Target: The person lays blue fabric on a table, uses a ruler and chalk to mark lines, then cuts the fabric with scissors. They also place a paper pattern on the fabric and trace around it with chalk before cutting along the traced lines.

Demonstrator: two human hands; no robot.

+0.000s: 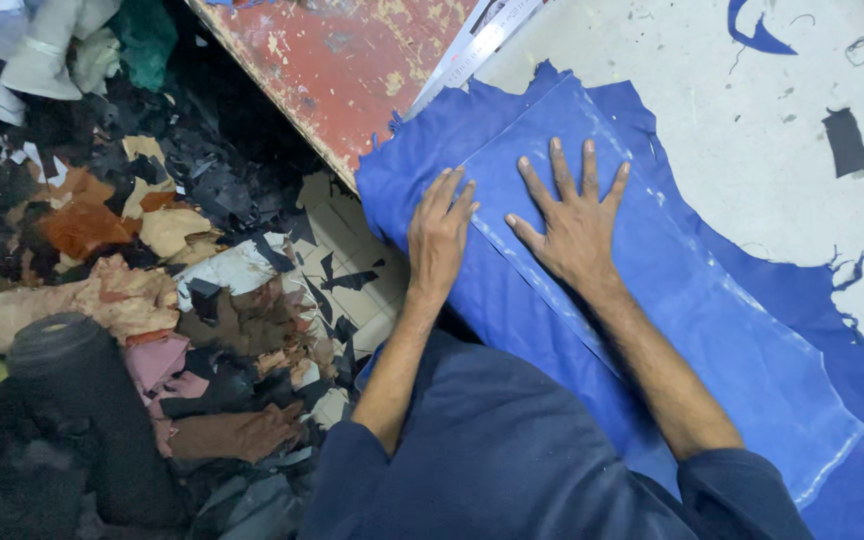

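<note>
On the blue leather hide (512, 290): clear template sheet (672, 280), both hands pressing flat.

Item held: I see my right hand (572, 225) spread wide on the sheet, gripping nothing; left hand (439, 235) flat, fingers together, just left of the sheet on the hide. I judge even downward pressure keeps the sheet from creeping. Steel ruler (472, 50) beyond the hide, on the tabletop (752, 110).

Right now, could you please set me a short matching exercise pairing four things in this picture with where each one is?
Things:
1. left hand
2. right hand
3. metal ruler
4. pile of scraps

Places:
A. on the floor, left of the table
B. flat on the clear plastic sheet with fingers spread
C. at the top, across the red table edge
D. on the blue leather beside the sheet's edge

Pairs: 1-D, 2-B, 3-C, 4-A
</note>
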